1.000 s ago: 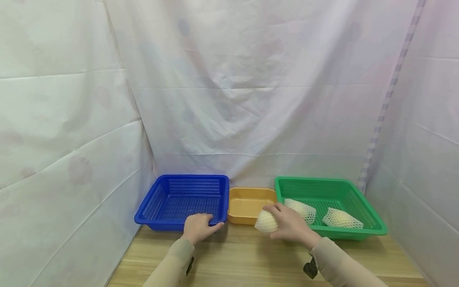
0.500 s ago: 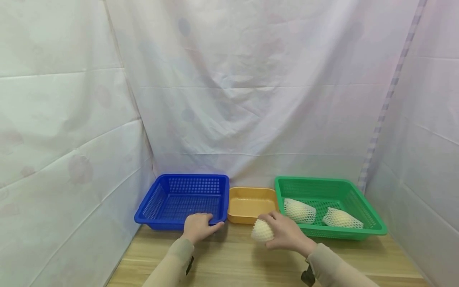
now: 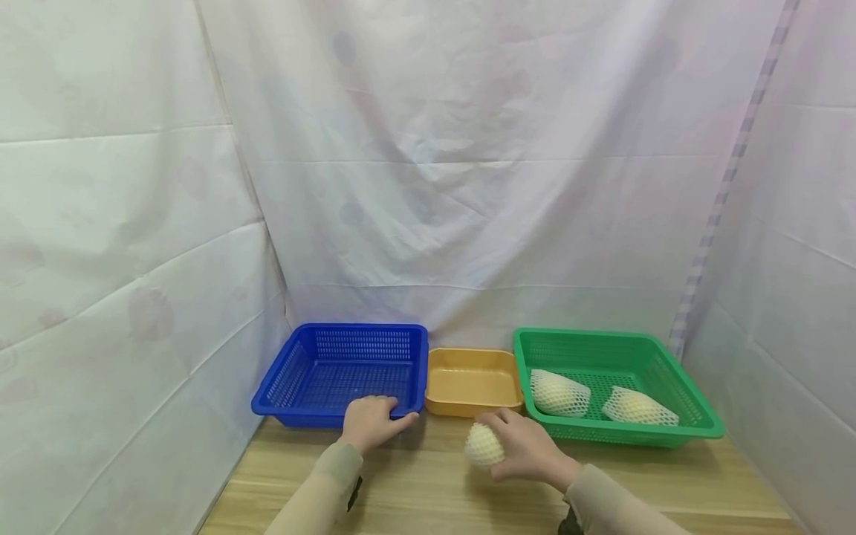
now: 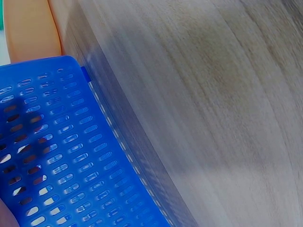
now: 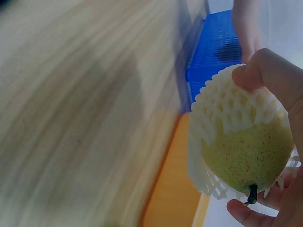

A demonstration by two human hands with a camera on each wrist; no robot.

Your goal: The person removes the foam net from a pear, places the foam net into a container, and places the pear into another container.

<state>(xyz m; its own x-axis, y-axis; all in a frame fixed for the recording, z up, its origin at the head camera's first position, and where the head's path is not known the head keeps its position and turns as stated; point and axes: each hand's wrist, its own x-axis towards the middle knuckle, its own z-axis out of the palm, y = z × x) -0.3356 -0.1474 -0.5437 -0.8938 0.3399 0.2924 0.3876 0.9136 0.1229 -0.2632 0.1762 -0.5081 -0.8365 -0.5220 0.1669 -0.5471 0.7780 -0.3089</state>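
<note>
My right hand [image 3: 528,449] holds a yellow-green, speckled pear [image 5: 251,156] over the table, in front of the orange tray. A white foam net [image 5: 227,104] wraps part of the pear. Its dark stem and bare end show between thumb and fingers in the right wrist view. My left hand [image 3: 369,425] grips the near rim of the blue basket [image 3: 267,411]. Its fingers reach over to the inside, seen partly through the slots in the left wrist view. Its thumb points right along the rim.
The orange tray [image 3: 475,409] stands between the blue basket and a green basket [image 3: 695,416]. Inside the green basket lie two fruits in foam nets, one at left [image 3: 560,394] and one at right [image 3: 638,407]. White cloth [image 3: 428,223] hangs behind and at both sides of the wooden table [image 3: 428,490].
My right hand has brought the netted pear down and slightly left, from beside the green basket's near corner toward me. The left hand stays on the blue basket's rim.
</note>
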